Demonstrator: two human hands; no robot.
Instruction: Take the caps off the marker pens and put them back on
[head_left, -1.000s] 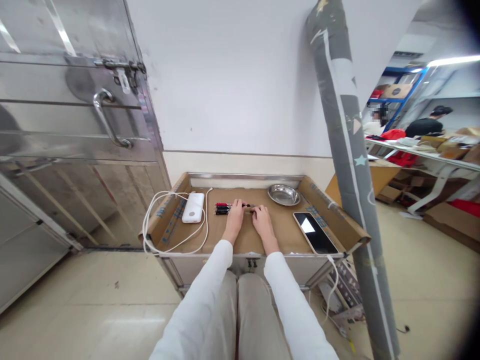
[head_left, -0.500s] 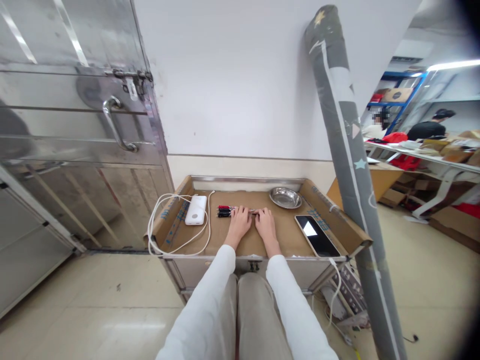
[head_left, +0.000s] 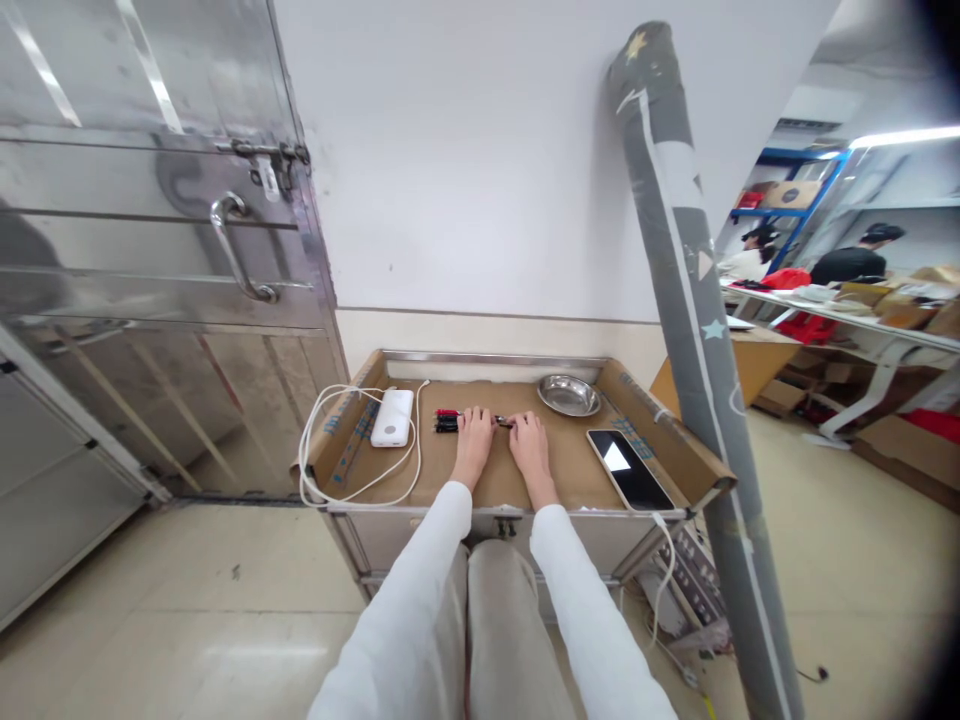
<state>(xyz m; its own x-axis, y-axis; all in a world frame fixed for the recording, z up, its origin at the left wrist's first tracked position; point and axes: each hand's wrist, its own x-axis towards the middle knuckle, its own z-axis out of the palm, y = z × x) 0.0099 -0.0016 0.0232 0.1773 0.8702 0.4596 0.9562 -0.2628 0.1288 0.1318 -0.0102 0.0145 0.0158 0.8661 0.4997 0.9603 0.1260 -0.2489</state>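
Observation:
Several slim pens, one with a red end and others black, lie side by side across the brown cardboard lining of a metal cart. My left hand is closed over their middle, fingers bent down on them and hiding part of their length. At the right-hand ends of the pens, my right hand has its fingertips pressed together on the tips. A short stretch of pen shows between the two hands. What exactly lies under the fingers is too small to make out.
A white power bank with a looped white cable lies left. To the right are a shallow steel bowl and a phone with a cable. A grey wrapped roll leans on the wall; two people sit farther back.
My left hand has shifted slightly left along the pens, showing more of them between the hands. My right hand stays at their right ends. The view has moved slightly.

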